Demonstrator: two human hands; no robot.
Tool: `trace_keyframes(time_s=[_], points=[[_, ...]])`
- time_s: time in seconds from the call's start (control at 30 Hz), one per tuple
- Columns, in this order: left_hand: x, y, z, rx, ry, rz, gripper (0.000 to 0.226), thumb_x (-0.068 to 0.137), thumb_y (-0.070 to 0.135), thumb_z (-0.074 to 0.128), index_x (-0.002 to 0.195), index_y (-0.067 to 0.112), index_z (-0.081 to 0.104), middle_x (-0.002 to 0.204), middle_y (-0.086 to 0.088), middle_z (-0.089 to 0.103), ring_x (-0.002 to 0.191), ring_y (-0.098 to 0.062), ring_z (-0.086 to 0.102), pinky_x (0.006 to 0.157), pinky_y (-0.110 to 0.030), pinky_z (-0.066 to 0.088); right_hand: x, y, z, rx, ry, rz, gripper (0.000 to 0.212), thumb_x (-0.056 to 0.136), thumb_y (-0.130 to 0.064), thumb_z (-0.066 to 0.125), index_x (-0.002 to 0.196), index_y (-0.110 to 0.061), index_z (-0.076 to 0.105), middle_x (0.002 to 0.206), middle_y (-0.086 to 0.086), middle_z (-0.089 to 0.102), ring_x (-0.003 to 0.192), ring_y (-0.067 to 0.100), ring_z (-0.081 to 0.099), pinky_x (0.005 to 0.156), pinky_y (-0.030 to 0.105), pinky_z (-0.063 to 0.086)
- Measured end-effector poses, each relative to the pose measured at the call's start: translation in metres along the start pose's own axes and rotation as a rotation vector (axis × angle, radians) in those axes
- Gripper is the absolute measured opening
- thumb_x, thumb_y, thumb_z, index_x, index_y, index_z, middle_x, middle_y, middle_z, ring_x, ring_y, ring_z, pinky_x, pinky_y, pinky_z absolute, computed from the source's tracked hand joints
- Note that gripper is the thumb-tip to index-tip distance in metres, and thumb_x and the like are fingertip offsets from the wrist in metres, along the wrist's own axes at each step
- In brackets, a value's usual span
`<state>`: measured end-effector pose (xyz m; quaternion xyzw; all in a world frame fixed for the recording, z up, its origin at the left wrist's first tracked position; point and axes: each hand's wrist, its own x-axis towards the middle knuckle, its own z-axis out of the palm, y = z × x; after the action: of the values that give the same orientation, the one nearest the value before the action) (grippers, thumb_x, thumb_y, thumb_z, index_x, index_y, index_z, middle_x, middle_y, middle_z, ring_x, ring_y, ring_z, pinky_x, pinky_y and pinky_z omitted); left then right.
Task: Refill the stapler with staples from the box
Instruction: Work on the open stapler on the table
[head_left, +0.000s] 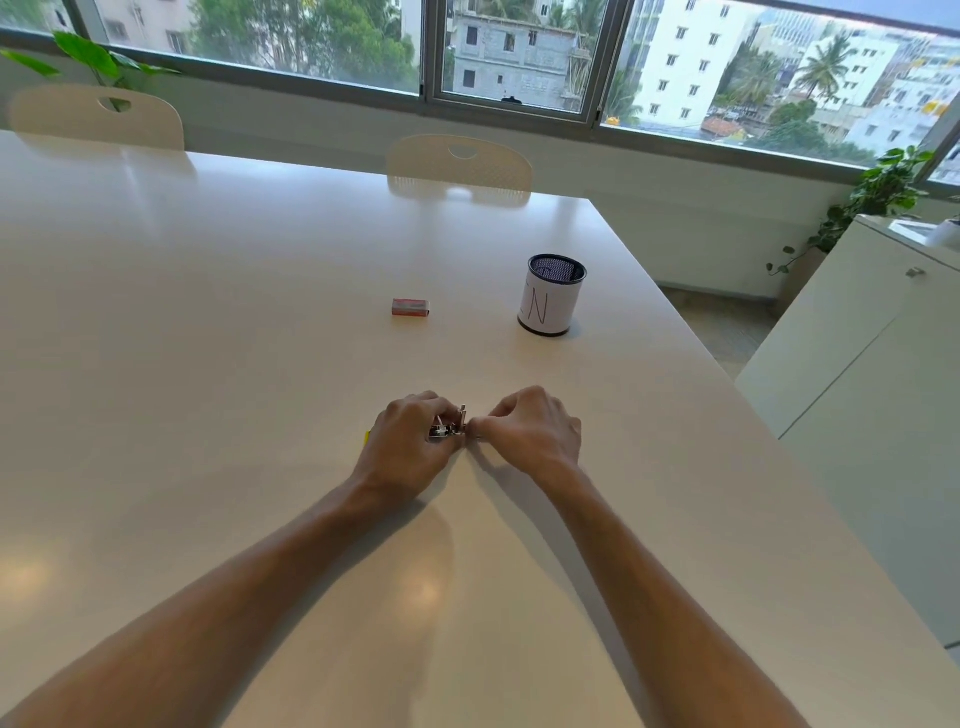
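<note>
Nearest, both forearms reached out over the white table (208, 322) and met at the middle, so the work sat square in front of the person. The left hand (402, 447) curled over the stapler (448, 427), fingers wrapped round its body and pinning it to the tabletop; that looked like a steadying hold, so the small metal parts would not skid. A sliver of yellow showed at the hand's left edge, probably the stapler's casing. The right hand (535, 431), just beside it on the right, had its fingers bunched and pinched at the stapler's metal end, seemingly working the magazine or feeding something into it. Whether staples were between those fingertips was too small to tell.

Farther off, the staple box (411, 307) lay flat on the table, well apart from both hands. To its right stood a mesh pen cup (551, 301), upright and wrapped in paper. Beyond, two chairs (460, 161) were tucked against the table's far edge below the windows.
</note>
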<state>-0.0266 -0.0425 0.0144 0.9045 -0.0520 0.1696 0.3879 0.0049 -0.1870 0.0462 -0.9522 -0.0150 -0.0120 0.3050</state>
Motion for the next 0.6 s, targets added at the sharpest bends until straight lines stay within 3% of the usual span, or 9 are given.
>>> trace_keyframes(time_s=[0.17,0.37,0.47,0.6], points=[[0.000,0.000,0.000,-0.007,-0.003,0.009,0.021,0.078,0.019,0.078,0.096,0.008,0.074,0.095,-0.004,0.072,0.086,-0.023,0.067,0.082,-0.042,0.055,-0.001,-0.003,0.001,0.024,0.012,0.050,0.017,0.068,-0.040,0.069,0.071,-0.024,0.076,0.072,-0.007,0.071,0.078,0.017,0.061,0.084,0.036,0.044],[0.000,0.000,-0.001,-0.013,-0.011,0.017,0.021,0.079,0.023,0.078,0.095,0.009,0.074,0.094,-0.004,0.071,0.085,-0.022,0.066,0.081,-0.042,0.055,0.000,0.003,-0.002,0.096,-0.018,0.042,0.006,0.069,-0.036,0.071,0.068,-0.031,0.071,0.065,-0.019,0.059,0.078,0.013,0.057,0.081,0.035,0.042],[0.000,0.000,-0.002,-0.015,-0.016,0.017,0.021,0.079,0.021,0.078,0.095,0.010,0.074,0.095,-0.003,0.072,0.086,-0.022,0.066,0.082,-0.041,0.054,-0.001,0.013,-0.004,0.204,-0.043,-0.079,0.004,0.074,-0.028,0.074,0.074,-0.032,0.074,0.087,-0.011,0.070,0.092,0.015,0.063,0.089,0.039,0.049],[0.000,0.000,-0.002,-0.008,0.001,0.022,0.019,0.078,0.020,0.078,0.094,0.010,0.074,0.094,-0.003,0.072,0.086,-0.023,0.066,0.082,-0.041,0.053,-0.007,0.031,-0.001,0.066,-0.018,-0.440,0.017,0.087,-0.021,0.068,0.097,-0.029,0.078,0.122,-0.007,0.063,0.112,0.012,0.057,0.099,0.039,0.045]])
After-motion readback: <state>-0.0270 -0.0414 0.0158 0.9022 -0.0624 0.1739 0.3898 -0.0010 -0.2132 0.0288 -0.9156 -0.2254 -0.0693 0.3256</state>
